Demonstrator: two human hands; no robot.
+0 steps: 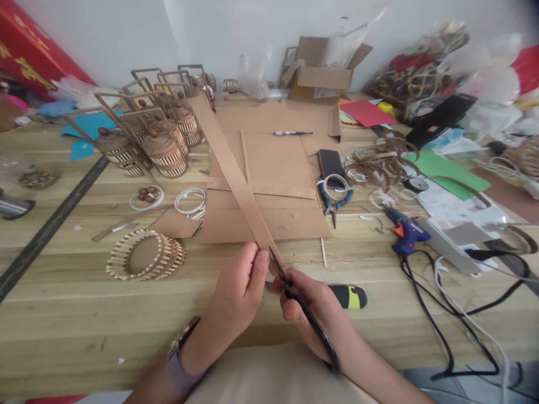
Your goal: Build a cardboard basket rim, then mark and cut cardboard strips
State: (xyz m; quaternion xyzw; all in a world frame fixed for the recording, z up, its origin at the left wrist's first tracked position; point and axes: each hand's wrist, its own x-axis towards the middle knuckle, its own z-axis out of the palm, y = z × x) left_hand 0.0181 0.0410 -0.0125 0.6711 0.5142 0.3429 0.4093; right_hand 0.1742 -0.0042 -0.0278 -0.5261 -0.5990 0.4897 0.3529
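Observation:
Pinched in my left hand (pixel 243 280) is the near end of a long cardboard strip (pixel 236 179), which slants up and away to the left. My right hand (pixel 309 303) grips a pair of black-handled scissors (pixel 309 320). Their blades lie against the strip's near end, close to my left thumb. Whether the blades have cut into it I cannot tell. Behind my right hand a utility knife (pixel 348 296) with a black and yellow-green handle rests on the table. Under the strip lie flat cardboard sheets (pixel 278 163).
Left stand a round woven basket (pixel 145 255) and several lidded, handled containers (pixel 164 148). Right lie pliers (pixel 334 201), a phone (pixel 331 166), a blue glue gun (pixel 406 230) with looping cables, and curled brown strips (pixel 383 160). A cardboard box (pixel 322 78) stands at the back.

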